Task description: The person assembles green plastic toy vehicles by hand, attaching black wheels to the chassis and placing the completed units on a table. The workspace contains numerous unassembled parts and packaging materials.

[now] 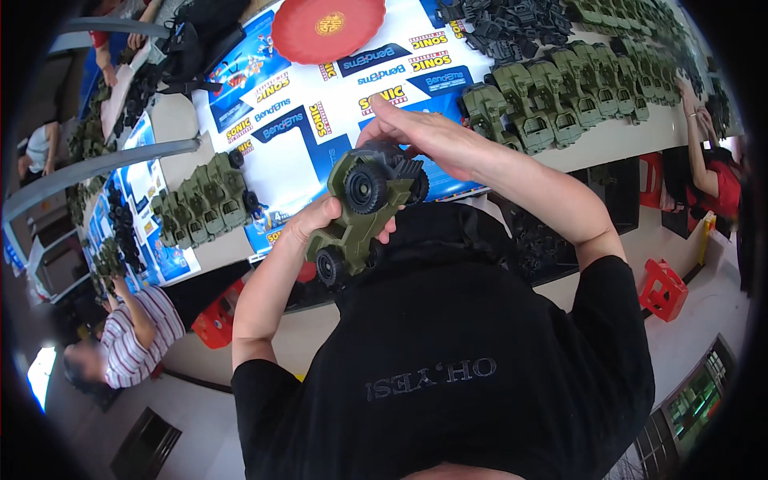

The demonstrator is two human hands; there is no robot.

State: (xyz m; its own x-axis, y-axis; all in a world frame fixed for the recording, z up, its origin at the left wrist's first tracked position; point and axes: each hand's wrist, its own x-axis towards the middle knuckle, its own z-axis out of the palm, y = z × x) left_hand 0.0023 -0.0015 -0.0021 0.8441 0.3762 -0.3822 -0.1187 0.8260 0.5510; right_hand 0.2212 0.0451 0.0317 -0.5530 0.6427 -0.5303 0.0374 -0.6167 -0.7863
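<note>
My left hand [310, 218] is wrapped round an olive-green toy jeep [352, 220], thumb on its near side and fingertips showing on the other. The jeep is tilted on end above my lap, with black wheels at its lower and upper ends. A dark grey part [398, 162] sits at its upper end. My right hand [436, 140] reaches over that end with its fingers stretched out, close against the part. Whether it touches the part I cannot tell. Left of the jeep, a row of green jeep bodies [200, 204] stands on the table, with black wheels beside it.
More green jeep bodies [552, 100] line the right side of the poster-covered table [292, 168]. Behind them lies a heap of black parts [516, 32]. A red plate [360, 40] stands at the back. Co-workers sit left, in a striped shirt [148, 332], and right, in red [724, 188].
</note>
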